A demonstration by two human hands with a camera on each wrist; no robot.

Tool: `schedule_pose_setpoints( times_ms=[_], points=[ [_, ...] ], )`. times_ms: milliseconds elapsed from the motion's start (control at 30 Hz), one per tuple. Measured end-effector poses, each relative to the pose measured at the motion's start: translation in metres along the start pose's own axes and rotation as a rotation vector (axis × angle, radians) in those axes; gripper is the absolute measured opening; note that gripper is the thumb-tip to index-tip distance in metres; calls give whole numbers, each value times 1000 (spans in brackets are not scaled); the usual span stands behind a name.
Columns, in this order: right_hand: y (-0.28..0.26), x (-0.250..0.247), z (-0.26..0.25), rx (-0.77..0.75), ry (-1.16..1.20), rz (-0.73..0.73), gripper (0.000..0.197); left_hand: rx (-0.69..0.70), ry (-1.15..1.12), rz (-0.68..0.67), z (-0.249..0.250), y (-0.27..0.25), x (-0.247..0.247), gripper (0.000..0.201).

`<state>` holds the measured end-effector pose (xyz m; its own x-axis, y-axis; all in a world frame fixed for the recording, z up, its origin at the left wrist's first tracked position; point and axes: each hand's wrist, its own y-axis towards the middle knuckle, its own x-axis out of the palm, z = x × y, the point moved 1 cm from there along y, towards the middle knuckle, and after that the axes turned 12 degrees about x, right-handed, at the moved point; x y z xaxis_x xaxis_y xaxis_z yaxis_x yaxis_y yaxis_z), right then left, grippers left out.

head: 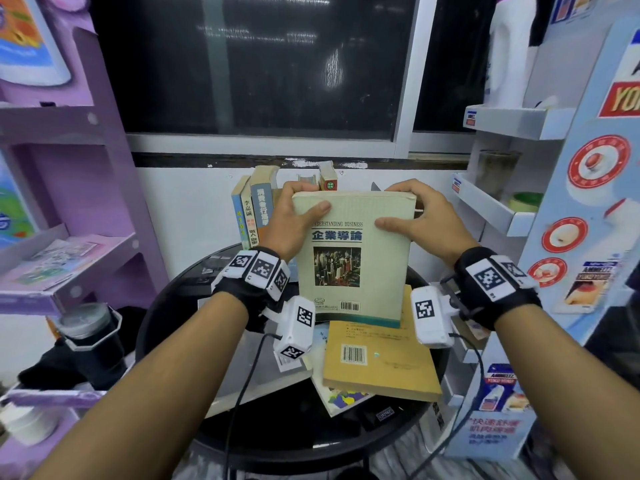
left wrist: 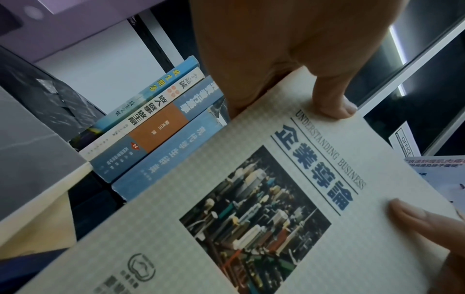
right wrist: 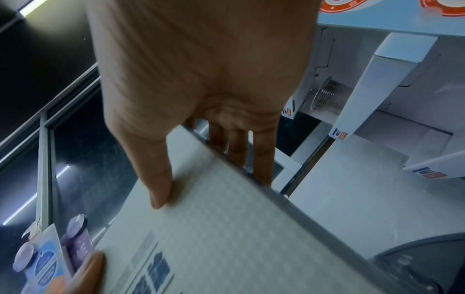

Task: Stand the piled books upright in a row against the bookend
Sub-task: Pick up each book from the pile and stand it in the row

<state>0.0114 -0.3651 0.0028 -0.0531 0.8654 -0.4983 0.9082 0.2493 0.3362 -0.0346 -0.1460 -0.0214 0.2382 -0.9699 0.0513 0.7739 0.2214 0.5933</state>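
Both forearms are reaching forward over a round black table (head: pixel 166 306), each wrist wearing a black strap with white tagged camera blocks. Beneath the wrists, a tan book (head: pixel 381 362) is lying flat on the pile, with a colourful book (head: pixel 343 398) poking out under its near edge and a grey flat book (head: pixel 256 375) lying under the left wrist. Between the hands, the pale green book (head: pixel 356 265), titled "Understanding Business", is standing nearly upright with its cover facing the person and its bottom edge just above the tan book; whether it is touching it I cannot tell. The left hand (head: pixel 294 220) is gripping the book's upper left corner, thumb (left wrist: pixel 334 103) lying across the cover and fingers curling behind the top edge. The right hand (head: pixel 419 216) is gripping the upper right corner, thumb (right wrist: pixel 156 179) pressing on the cover and fingers (right wrist: pixel 261 155) wrapping behind the page edge. Just beyond the left hand, a row of books (head: pixel 251 216) is standing upright on the table's far side, spines facing the person, and the wrist view is showing a blue spine (left wrist: pixel 163 157) close beside the held book. Past the fingertips, a small red-and-green book (head: pixel 328 180) is rising behind the held cover; the bookend itself I cannot make out. Left of the left arm a purple shelf unit (head: pixel 69 174) is standing, right of the right arm a white and blue display rack (head: pixel 512 216), and farthest off a dark window (head: pixel 242 64) is filling the wall.
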Motion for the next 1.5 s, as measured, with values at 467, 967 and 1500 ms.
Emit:
schedule_pose_setpoints(
  times_ms=[467,967,1500],
  points=[
    [2,-16,-46,-11,-448,-358,52,-8,-126,-43,-3,6,-4,20],
    [1,-50,-59,66,-431,-60,43,41,336,8,-7,48,-3,36],
    [58,-9,-34,193,-373,186,34,6,487,-22,-40,88,6,43]
  ],
)
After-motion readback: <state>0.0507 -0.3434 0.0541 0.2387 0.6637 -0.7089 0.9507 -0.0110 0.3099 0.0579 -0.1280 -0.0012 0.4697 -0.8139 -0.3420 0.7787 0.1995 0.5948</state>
